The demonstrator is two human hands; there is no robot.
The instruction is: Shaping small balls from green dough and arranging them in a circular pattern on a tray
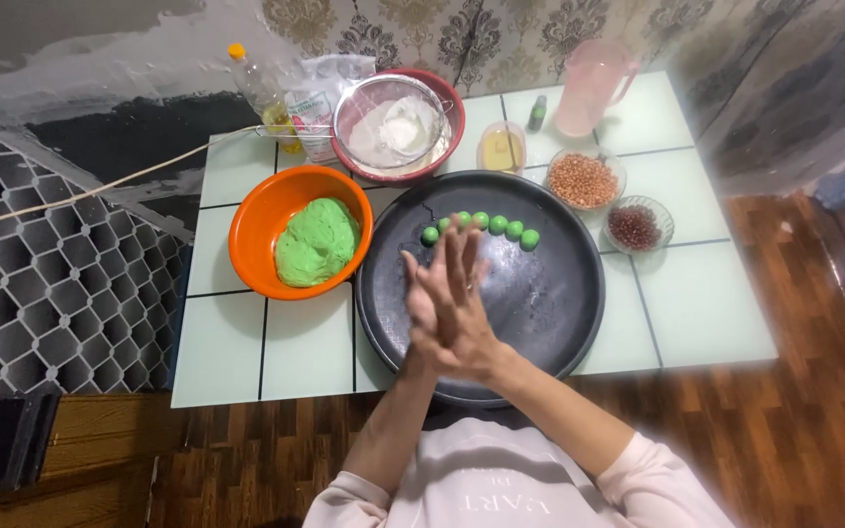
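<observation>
Over the black round tray [559, 313], both hands meet palm to palm — left hand [421, 311] under, right hand [462, 293] on top, fingers [457, 249] straight and pressed flat together. Whether anything sits between the palms — cannot tell. Row of green dough balls [499, 225] lies on the tray just past the fingertips, at 12 to 1 o'clock. Orange bowl [246, 230] of green dough [317, 242] at 10 o'clock on the worktop [706, 313].

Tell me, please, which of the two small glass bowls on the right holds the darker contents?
The glass bowl nearer the table's right edge: it holds dark red beans, while the other glass bowl, further back beside the black tray, holds lighter tan nuts.
</observation>
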